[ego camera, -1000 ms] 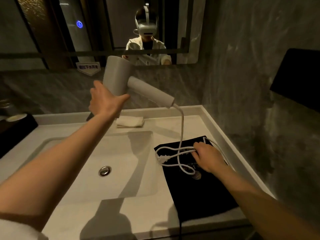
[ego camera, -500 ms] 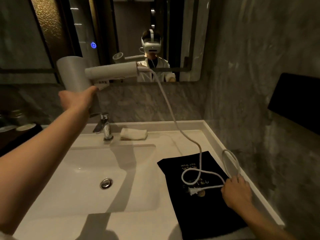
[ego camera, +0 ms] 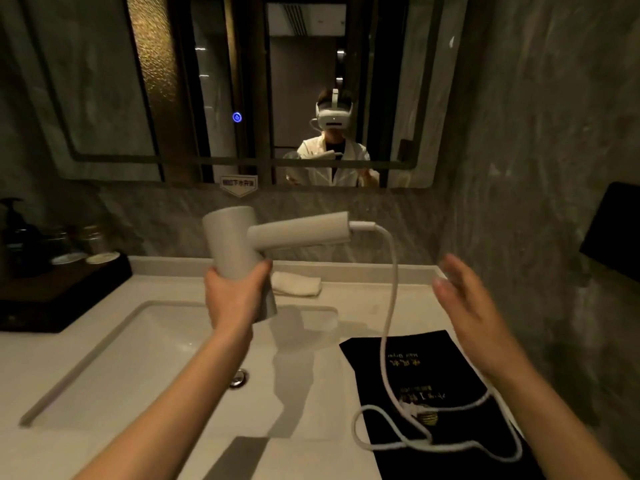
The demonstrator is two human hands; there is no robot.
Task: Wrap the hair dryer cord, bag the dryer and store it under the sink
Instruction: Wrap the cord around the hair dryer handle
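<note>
My left hand grips the barrel of the white hair dryer above the sink, its handle pointing right. The white cord leaves the handle's end, hangs down and lies in loose loops, with the plug, on the flat black storage bag at the counter's right. My right hand hovers open above the bag, right of the hanging cord, fingers spread, touching nothing.
A white sink basin with a drain lies below the dryer. A folded white cloth sits at the back. A dark tray with jars stands at the left. The stone wall is close on the right; a mirror faces me.
My right hand let go of the cord on the bag and rose, open. My left hand brought the dryer down and right, toward the middle over the sink.
</note>
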